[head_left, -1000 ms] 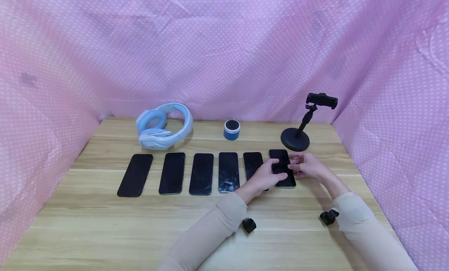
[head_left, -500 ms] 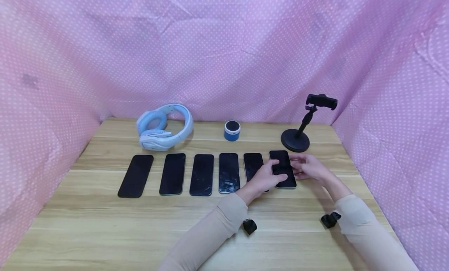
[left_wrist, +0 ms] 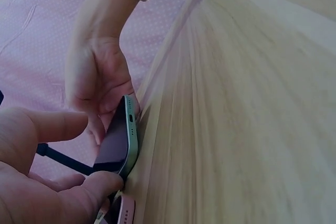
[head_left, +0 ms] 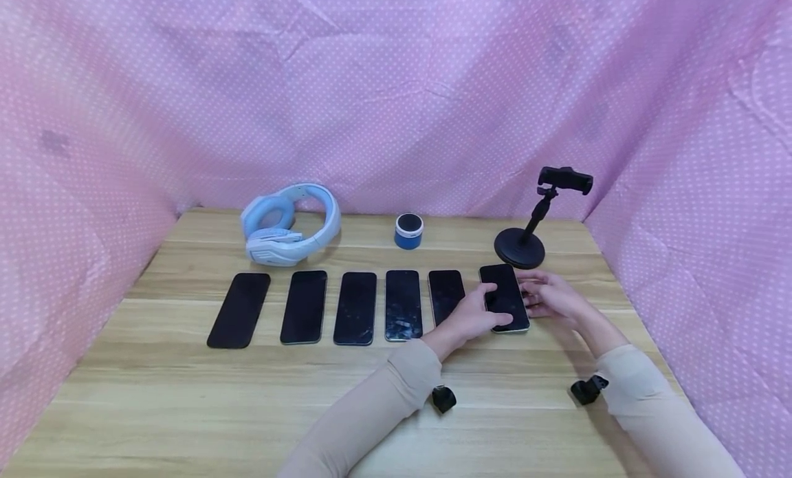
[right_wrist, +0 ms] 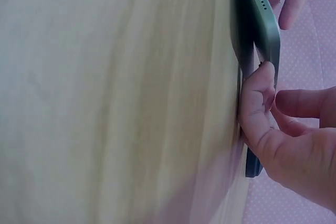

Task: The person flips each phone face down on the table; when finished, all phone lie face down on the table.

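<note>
On my feed I get the rightmost smartphone (head_left: 509, 300) toward the worktop's (head_left: 204, 409) right edge, tilted, right side raised; right hand (head_left: 555, 297) has fingertips at that side, one underneath, can't tell if the thumb pinches. Left hand (head_left: 468, 318) spreads thumb and forefinger at its left side. Five other smartphones (head_left: 403, 299) run toward the left edge; black phone stand (head_left: 521, 248) near far right corner, headphones (head_left: 278, 251) near far left

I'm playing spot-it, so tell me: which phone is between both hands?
The rightmost smartphone, nearest the black phone stand; the other five phones all lie to its left.
</note>
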Available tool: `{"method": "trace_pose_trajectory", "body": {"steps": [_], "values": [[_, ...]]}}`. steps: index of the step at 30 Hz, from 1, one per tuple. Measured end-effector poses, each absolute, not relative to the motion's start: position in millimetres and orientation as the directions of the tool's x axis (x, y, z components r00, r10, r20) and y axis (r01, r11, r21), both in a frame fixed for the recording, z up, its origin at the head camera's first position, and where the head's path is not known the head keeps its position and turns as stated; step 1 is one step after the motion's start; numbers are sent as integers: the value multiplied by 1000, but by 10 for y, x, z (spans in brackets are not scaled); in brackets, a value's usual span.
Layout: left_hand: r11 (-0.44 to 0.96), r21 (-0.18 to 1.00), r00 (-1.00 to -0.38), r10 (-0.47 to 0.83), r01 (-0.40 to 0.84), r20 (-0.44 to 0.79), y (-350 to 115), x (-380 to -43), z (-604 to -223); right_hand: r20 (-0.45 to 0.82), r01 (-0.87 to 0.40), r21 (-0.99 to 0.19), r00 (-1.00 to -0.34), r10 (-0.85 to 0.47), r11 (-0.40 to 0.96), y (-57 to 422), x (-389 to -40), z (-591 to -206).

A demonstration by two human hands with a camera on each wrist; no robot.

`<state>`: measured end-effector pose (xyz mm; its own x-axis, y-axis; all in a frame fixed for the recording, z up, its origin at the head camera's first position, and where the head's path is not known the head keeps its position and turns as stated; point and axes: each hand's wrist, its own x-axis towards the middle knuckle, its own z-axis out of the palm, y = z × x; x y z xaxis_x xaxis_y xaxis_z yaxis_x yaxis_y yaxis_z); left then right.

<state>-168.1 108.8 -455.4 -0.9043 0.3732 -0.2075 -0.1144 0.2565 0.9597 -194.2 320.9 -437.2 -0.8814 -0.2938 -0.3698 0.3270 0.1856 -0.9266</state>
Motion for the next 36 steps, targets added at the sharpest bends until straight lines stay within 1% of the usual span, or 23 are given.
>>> {"method": "trace_pose_trajectory", "body": {"steps": [8,16,21,36], "values": [[241,965,-895,402,-100,-193,1134,-1663,-4549,-360,337,-933,-888,-284,129,3258,-1914,-4320],[242,965,-901,392,-96,-187,1159,-1648,-4548,-350,337,-937,-888,-298,93,3245,-1905,-4294],[187,976,-899,400,-108,-177,1185,-1664,-4576,-350,347,-936,-888,-300,65,3251,-1891,-4250],[56,983,-896,405,-172,-180,1207,-1715,-4595,-336,332,-941,-886,-319,68,3205,-1877,-4194]]}}
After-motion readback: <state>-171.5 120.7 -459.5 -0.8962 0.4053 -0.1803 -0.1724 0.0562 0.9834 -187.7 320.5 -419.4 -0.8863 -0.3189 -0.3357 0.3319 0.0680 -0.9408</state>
